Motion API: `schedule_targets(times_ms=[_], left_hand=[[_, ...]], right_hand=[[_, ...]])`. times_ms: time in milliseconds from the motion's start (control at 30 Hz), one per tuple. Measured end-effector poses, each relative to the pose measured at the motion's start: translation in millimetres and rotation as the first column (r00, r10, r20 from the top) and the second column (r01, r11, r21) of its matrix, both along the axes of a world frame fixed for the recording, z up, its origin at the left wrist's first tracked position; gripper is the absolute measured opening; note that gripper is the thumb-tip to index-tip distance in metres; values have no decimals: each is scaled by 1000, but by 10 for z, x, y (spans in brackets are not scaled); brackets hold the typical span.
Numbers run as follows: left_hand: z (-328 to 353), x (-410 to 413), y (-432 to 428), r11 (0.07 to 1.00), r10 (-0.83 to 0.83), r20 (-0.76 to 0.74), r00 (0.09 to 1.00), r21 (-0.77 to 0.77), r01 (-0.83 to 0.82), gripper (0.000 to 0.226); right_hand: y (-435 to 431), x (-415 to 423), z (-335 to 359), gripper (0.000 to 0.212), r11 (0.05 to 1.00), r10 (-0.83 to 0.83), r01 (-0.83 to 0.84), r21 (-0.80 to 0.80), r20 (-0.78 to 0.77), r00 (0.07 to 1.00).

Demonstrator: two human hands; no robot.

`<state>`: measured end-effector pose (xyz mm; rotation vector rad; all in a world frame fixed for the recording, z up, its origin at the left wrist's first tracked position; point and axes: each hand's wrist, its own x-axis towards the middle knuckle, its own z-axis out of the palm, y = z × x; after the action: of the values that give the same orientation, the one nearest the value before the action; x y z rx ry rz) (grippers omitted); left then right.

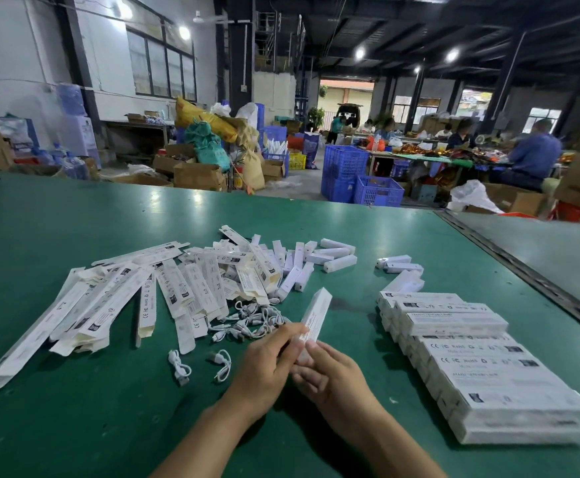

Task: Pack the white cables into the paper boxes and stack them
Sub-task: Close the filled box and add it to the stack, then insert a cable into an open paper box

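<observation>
Both hands, left hand (264, 367) and right hand (330, 377), close their grip on one paper box (316, 313) tilted toward one o'clock above the green surface (75, 426), white cables (247, 322) lying at eleven o'clock.

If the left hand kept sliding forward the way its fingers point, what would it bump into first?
Probably the paper box that the left hand already holds with the right hand; beyond it, bare green table, though depth is unclear.

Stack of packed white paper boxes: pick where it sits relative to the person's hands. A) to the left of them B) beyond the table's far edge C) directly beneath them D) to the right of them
D: the stack of packed white paper boxes lies on the green table, right of both the left hand and the right hand.
</observation>
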<state>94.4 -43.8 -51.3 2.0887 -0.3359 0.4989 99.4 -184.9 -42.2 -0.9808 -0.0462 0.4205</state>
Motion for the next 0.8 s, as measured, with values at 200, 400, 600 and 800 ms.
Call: schedule_targets(times_ms=[200, 400, 600, 800], left_hand=[[-70, -40, -30, 991, -52, -165, 985, -133, 30, 50], [-110, 33, 22, 989, 19, -201, 979, -138, -48, 48], [-108, 18, 21, 991, 43, -184, 982, -118, -66, 42], [-112, 99, -31, 980, 158, -130, 979, -101, -172, 27]], right_hand=[[-136, 7, 60, 38, 908, -419, 415, 60, 137, 898], [-326, 66, 122, 15, 645, -764, 762, 62, 12, 645], [-452, 121, 140, 19, 582, -792, 806, 105, -150, 591], [-551, 146, 82, 43, 636, -697, 742, 211, -256, 670]])
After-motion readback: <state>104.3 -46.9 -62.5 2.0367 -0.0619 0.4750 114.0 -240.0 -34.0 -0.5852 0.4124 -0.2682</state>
